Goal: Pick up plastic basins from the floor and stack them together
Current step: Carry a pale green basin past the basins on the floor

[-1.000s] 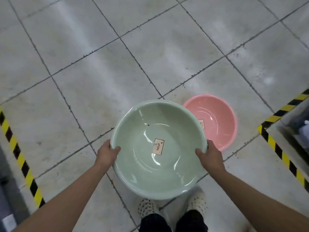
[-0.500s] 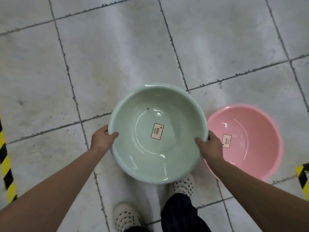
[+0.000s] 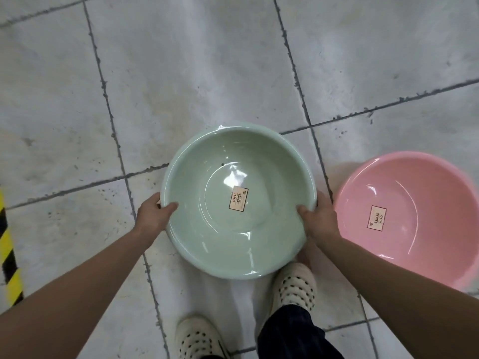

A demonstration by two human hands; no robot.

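A round pale green plastic basin (image 3: 207, 229) with a small label on its bottom is held level above the floor in front of me. My left hand (image 3: 153, 216) grips its left rim, thumb inside. My right hand (image 3: 318, 220) grips its right rim the same way. A pink plastic basin (image 3: 420, 229) of about the same size, also labelled, sits upright on the floor just right of the green one; my right forearm crosses its near edge.
The floor is grey tile (image 3: 207, 73) with dark grout lines. A yellow-and-black hazard stripe (image 3: 7, 250) runs along the left edge. My two feet in white perforated shoes (image 3: 295, 286) stand below the green basin.
The view has swung so the pink basin now lies to the right and closer, rather than behind the green one. I have stepped forward. Both hands keep the same grip.
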